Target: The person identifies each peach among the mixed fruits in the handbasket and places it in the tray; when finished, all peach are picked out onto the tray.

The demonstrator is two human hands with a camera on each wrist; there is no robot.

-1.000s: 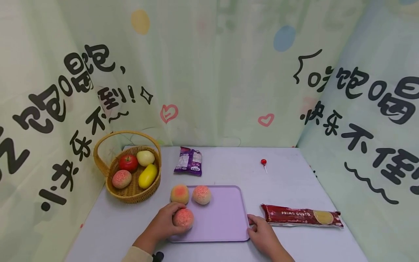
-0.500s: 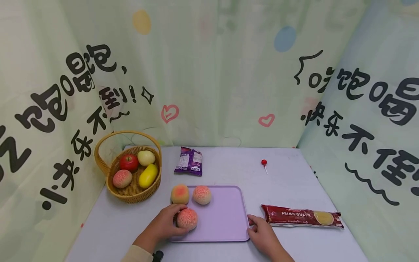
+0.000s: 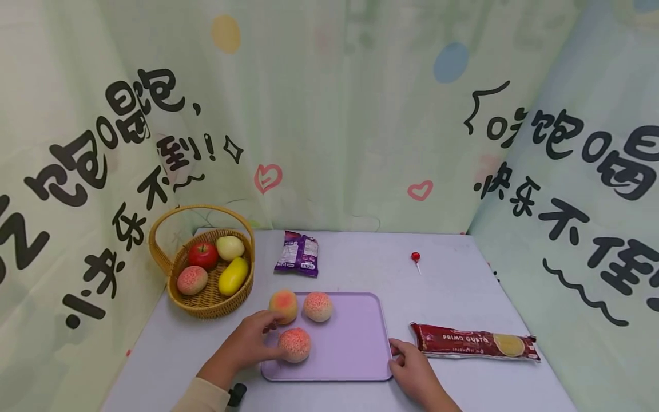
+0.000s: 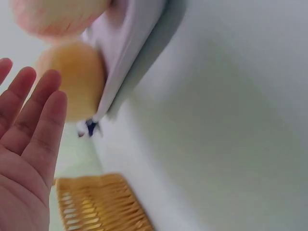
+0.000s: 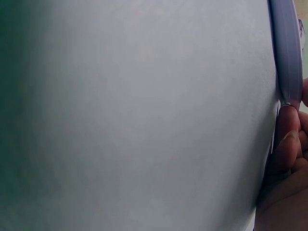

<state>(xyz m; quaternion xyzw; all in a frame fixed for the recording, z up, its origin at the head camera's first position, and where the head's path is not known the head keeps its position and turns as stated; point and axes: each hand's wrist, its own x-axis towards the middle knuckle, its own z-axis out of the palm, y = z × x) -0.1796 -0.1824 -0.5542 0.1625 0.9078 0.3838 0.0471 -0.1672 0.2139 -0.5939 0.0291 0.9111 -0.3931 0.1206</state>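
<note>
A purple tray (image 3: 350, 337) lies on the table with three peaches on its left part. The nearest, a pink speckled peach (image 3: 294, 345), sits beside my left hand (image 3: 252, 340), whose fingers are spread and extended in the left wrist view. Behind it are an orange-yellow peach (image 3: 283, 305), close to my left fingertips, and a paler pink peach (image 3: 317, 306). My right hand (image 3: 414, 366) pinches the tray's right rim near its front corner. In the right wrist view the fingers (image 5: 288, 120) meet the tray edge (image 5: 288, 53).
At the back left stands a wicker basket (image 3: 206, 309) holding an apple, a peach, a yellow fruit and a pale round one. A purple snack bag (image 3: 297, 254) lies behind the tray. To the right are a red lollipop (image 3: 415, 257) and a red spaghetti packet (image 3: 463, 341).
My left hand moved the near peach slightly right on the tray, then let go, its fingers opening and drawing back left. My right hand stays at the tray's rim.
</note>
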